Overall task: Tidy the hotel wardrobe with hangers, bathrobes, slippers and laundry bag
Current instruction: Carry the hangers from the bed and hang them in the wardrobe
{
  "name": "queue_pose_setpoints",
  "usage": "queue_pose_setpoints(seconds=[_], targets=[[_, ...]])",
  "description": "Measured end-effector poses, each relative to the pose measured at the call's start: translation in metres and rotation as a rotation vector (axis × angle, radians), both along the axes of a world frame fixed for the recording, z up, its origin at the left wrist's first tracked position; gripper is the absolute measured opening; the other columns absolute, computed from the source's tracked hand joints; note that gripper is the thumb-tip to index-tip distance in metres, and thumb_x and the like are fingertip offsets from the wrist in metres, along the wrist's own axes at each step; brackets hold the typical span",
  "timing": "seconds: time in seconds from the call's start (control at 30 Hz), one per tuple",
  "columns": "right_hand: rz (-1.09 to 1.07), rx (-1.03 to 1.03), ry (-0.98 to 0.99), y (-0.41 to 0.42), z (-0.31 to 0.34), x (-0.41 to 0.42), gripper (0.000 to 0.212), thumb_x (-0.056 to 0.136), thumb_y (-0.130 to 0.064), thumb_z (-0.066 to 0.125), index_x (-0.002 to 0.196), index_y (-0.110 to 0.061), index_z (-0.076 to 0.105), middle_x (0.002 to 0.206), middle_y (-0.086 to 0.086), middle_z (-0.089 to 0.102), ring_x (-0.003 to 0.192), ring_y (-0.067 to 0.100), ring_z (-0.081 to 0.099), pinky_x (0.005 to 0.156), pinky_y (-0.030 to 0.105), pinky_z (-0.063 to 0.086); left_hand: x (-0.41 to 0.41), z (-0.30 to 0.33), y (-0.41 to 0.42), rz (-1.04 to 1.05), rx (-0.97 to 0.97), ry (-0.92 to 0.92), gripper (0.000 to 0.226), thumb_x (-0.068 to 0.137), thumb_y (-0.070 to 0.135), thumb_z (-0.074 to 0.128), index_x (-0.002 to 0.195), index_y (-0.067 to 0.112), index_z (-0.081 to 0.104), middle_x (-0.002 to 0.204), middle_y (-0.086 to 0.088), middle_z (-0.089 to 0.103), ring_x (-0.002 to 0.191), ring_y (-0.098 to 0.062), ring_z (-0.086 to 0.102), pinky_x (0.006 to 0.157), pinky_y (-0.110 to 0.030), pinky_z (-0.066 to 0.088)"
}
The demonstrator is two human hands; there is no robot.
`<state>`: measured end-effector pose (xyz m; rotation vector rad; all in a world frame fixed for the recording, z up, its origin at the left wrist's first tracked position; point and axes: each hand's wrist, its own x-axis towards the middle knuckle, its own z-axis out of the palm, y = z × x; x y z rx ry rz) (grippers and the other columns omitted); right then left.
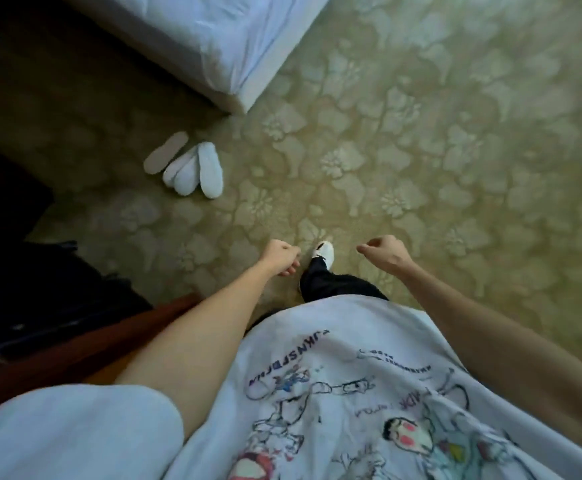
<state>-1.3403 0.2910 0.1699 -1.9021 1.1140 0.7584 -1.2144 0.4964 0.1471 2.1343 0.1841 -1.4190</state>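
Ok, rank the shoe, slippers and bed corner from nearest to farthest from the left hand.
From the left hand:
1. Shoe, just to its right on the carpet.
2. Slippers, ahead and left, in a loose pile.
3. Bed corner, farther ahead, beyond the slippers.

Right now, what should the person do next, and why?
Probably step toward the white slippers and bend to gather them. They lie in a loose heap on the carpet near the bed corner, one flipped sole-up, and both hands, left and right, are curled and hold nothing.
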Motion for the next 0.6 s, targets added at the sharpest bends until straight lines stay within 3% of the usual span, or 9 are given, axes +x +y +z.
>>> queue_pose_setpoints(seconds=[0.17,0.3,0.43,0.6], targets=[[-0.23,0.018,-0.011,-0.07,-0.005,-0.005,0.031,0.093,-0.035,0.061,0.099,-0.008,0.076,0.096,0.01,0.074,0.092,0.026,0.068,0.075,0.03,0.051,0.074,0.004,-0.094,-0.179,-0.022,-0.063,0.016,0.101,0.016,0.055,0.094,0.007,0.067,0.07,-0.006,0.064,0.053,-0.015,0.056,0.043,-0.02,0.045],[-0.285,0.039,-0.075,-0.112,0.0,0.036,0.031,0.096,-0.033,0.06,0.101,-0.006,0.075,0.089,0.006,0.071,0.074,0.016,0.061,0.06,0.024,0.045,0.128,0.003,-0.137,-0.263,-0.006,-0.097,0.016,0.1,0.013,0.056,0.099,0.004,0.07,0.075,-0.007,0.067,0.055,-0.016,0.059,0.044,-0.021,0.046],[-0.221,0.062,-0.188,-0.155,0.011,0.123,0.031,0.095,-0.037,0.06,0.104,-0.01,0.075,0.097,0.002,0.072,0.089,0.017,0.065,0.065,0.024,0.045,0.177,-0.006,-0.165,-0.23,0.048,-0.121,0.016,0.098,0.013,0.055,0.092,0.005,0.068,0.07,-0.006,0.066,0.051,-0.016,0.057,0.045,-0.023,0.046],[-0.049,0.084,-0.322,-0.218,0.022,0.258,0.025,0.093,-0.033,0.061,0.105,-0.016,0.075,0.101,0.0,0.072,0.094,0.017,0.066,0.076,0.029,0.05,0.247,-0.025,-0.2,-0.151,0.099,-0.082,0.017,0.098,0.013,0.057,0.085,0.008,0.066,0.07,-0.006,0.066,0.054,-0.017,0.058,0.051,-0.024,0.047]])
